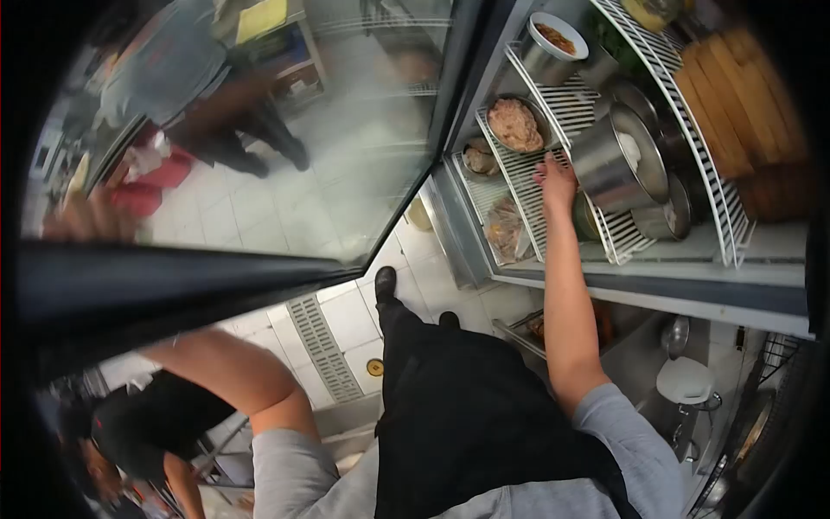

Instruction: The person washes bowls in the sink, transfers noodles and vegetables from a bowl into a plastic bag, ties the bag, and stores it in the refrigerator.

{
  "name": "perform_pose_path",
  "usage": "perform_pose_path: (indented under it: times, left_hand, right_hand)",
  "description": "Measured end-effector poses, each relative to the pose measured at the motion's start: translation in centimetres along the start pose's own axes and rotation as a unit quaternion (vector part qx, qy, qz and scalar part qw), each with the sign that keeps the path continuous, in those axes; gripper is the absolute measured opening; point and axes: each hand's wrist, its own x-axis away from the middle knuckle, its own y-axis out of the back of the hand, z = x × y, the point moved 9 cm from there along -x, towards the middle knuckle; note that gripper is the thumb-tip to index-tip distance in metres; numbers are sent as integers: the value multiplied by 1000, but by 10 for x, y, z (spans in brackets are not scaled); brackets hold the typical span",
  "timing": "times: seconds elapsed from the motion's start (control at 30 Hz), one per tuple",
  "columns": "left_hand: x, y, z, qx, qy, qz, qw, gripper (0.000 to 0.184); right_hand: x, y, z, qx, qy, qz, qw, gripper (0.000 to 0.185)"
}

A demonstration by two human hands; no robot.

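Note:
My right hand (558,180) reaches into the fridge, fingers slightly bent and apart, with nothing visible in them. It is just below a metal bowl of raw minced meat (516,124) and beside a tall steel pot (603,164); whether it touches either is unclear. My left arm passes behind the black frame of the glass fridge door (199,281). Beyond that frame, the blurred fingers of my left hand (91,216) curl over the door's edge. The door stands open.
White wire shelves (526,177) hold a white bowl of reddish food (558,36), a bagged item (506,227) and wooden-looking slabs (735,99). One person (164,424) bends at lower left; another (199,86) shows in the glass. A drain grate (324,350) crosses the tiled floor.

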Motion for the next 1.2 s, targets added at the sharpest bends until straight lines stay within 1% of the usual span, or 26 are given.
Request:
perform_pose_path:
  times: [0.03, 0.07, 0.13, 0.17, 0.2, 0.23, 0.27, 0.3, 0.33, 0.43, 0.53, 0.63, 0.67, 0.7, 0.77, 0.8, 0.87, 0.93, 0.97, 1.0, 1.03, 1.07, 1.1, 1.17, 1.2]
  left_hand:
    - [-7, 18, -9, -33, -3, -17, 999, 89]
    - [-12, 34, -15, -69, -4, -31, 997, 86]
    - [-23, 69, -32, -170, -23, -40, 984, 80]
    - [-26, 80, -44, -279, -36, -31, 959, 76]
    - [-33, 84, -51, -486, -61, 8, 872, 73]
    - [-38, 81, -53, -786, -126, 76, 601, 70]
    - [-43, 82, -52, -894, -178, 121, 393, 67]
    - [-52, 94, -51, -928, -204, 156, 269, 64]
    - [-59, 108, -43, -937, -223, 188, 193, 61]
    - [-72, 134, -32, -917, -267, 266, 128, 52]
    - [-81, 146, -29, -901, -303, 292, 107, 45]
    - [-80, 153, -26, -888, -327, 305, 105, 39]
    - [-78, 165, -34, -893, -332, 282, 118, 39]
    - [-79, 166, -35, -890, -336, 282, 123, 39]
    - [-72, 158, -34, -862, -367, 314, 152, 29]
    - [-73, 158, -34, -864, -358, 313, 166, 30]
    - [-71, 163, -44, -876, -312, 280, 240, 33]
    - [-67, 172, -61, -878, -249, 223, 343, 37]
    - [-64, 178, -71, -873, -215, 193, 394, 39]
    - [-60, 182, -78, -864, -185, 163, 440, 41]
    - [-56, 183, -83, -855, -163, 137, 473, 43]
    - [-50, 186, -85, -848, -142, 113, 498, 46]
    - [-47, 181, -87, -839, -131, 76, 523, 46]
    - [-33, 166, -90, -821, -116, -8, 559, 45]
    - [-26, 157, -89, -808, -108, -48, 577, 45]
  right_hand:
    - [-13, 7, 1, 47, -17, -59, 997, 29]
    - [-22, 17, 3, 93, -34, -119, 988, 25]
    - [-52, 25, 0, 152, -37, -167, 973, 25]
    - [-66, 28, -2, 171, -39, -174, 969, 25]
    - [-77, 33, -10, 186, -43, -179, 965, 25]
    - [-84, 35, -16, 195, -49, -181, 963, 25]
    - [-89, 38, -22, 199, -55, -181, 961, 25]
    - [-95, 39, -26, 203, -61, -181, 960, 25]
    - [-97, 44, -31, 201, -69, -182, 960, 25]
    - [-104, 50, -43, 191, -88, -172, 962, 25]
    - [-103, 54, -52, 167, -107, -154, 968, 25]
    - [-87, 55, -56, 132, -112, -125, 977, 25]
    - [-78, 55, -55, 117, -110, -113, 981, 25]
    - [-68, 52, -52, 102, -105, -102, 984, 25]
    - [-39, 44, -49, 73, -100, -79, 989, 24]
    - [-17, 39, -47, 59, -99, -69, 991, 24]
    - [32, 33, -37, 49, -109, -68, 991, 24]
    - [93, 22, -20, 18, -169, -52, 984, 19]
    - [115, 29, -20, 16, -176, -57, 983, 19]
    - [136, 28, -21, 3, -177, -3, 984, 14]
    - [153, 30, -19, -8, -174, 50, 983, 10]
    - [165, 34, -13, -6, -153, 82, 985, 10]
    - [181, 50, -8, -9, -155, 74, 985, 10]
    - [208, 73, 15, 58, -103, 134, 984, 10]
    - [222, 88, 23, 55, -76, 151, 984, 10]
